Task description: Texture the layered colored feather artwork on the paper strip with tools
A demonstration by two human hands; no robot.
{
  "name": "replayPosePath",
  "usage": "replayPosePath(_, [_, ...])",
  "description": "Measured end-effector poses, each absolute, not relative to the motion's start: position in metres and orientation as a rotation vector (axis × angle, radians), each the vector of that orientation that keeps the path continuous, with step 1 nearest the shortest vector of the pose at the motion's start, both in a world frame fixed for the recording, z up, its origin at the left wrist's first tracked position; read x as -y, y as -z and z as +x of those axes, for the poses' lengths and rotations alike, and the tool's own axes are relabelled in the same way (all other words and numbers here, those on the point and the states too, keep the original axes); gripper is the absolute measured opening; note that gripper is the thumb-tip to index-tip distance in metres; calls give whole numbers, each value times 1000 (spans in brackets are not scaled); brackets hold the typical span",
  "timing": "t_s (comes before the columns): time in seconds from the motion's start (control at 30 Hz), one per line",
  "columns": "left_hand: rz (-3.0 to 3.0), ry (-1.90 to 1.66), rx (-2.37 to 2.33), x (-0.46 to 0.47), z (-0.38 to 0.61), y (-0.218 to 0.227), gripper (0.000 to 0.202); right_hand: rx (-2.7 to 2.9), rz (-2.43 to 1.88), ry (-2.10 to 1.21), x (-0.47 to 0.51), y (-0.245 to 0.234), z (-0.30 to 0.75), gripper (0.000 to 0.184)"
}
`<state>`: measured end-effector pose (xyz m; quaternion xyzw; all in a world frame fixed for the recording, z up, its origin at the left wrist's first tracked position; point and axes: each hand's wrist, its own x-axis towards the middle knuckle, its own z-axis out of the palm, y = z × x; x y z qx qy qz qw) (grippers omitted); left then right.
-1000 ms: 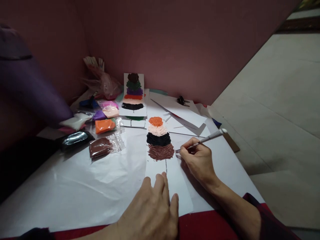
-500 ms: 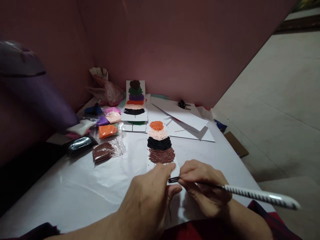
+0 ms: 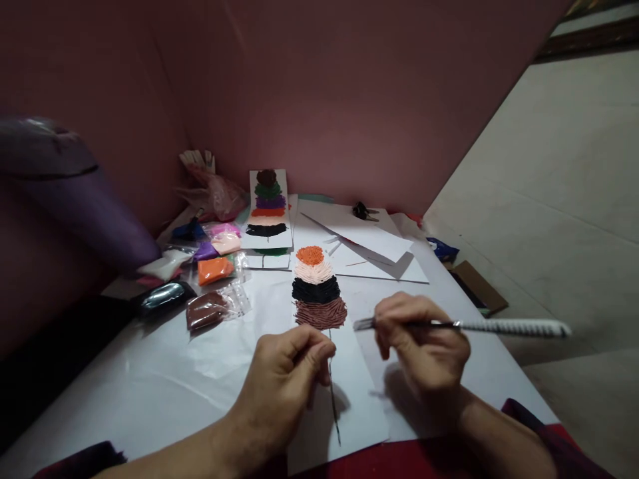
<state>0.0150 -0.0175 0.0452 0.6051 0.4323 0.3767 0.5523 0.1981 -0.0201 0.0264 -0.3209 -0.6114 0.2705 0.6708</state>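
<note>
My right hand [image 3: 424, 342] is closed round a thin metal tool with a white striped handle [image 3: 504, 326], its tip pointing left just right of the clay picture. That picture [image 3: 316, 287] is a white strip with stacked bands of orange, peach, black and brown clay and a drawn stem below. My left hand [image 3: 287, 379] hovers over the lower strip with fingers curled and pinched together; what they hold, if anything, I cannot make out.
Bags of clay lie at left: brown [image 3: 207, 310], orange [image 3: 214, 269], black [image 3: 162, 296], pink and purple. A second clay picture [image 3: 268, 203] leans on the pink wall. White paper sheets [image 3: 369, 243] and keys [image 3: 363, 211] sit behind. White sheet [image 3: 150, 379] covers the table.
My right hand came back from the clay, met my left hand over the strip, then lifted right with the tool level. My left hand went from flat on the paper to a curled pinch.
</note>
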Motion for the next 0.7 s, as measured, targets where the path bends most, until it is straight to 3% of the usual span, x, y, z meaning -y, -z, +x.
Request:
replayPosePath(0.27, [1297, -1343, -1209, -23, -4, -59, 16, 1182, -858, -590, 3, -24, 203, 9])
replayPosePath(0.53, [1523, -1161, -1072, -20, 18, -70, 7, 1137, -928, -594, -5, -19, 205, 11])
replayPosePath(0.7, [1936, -943, -1118, -29, 35, -48, 10, 1144, -911, -594, -7, -18, 205, 12])
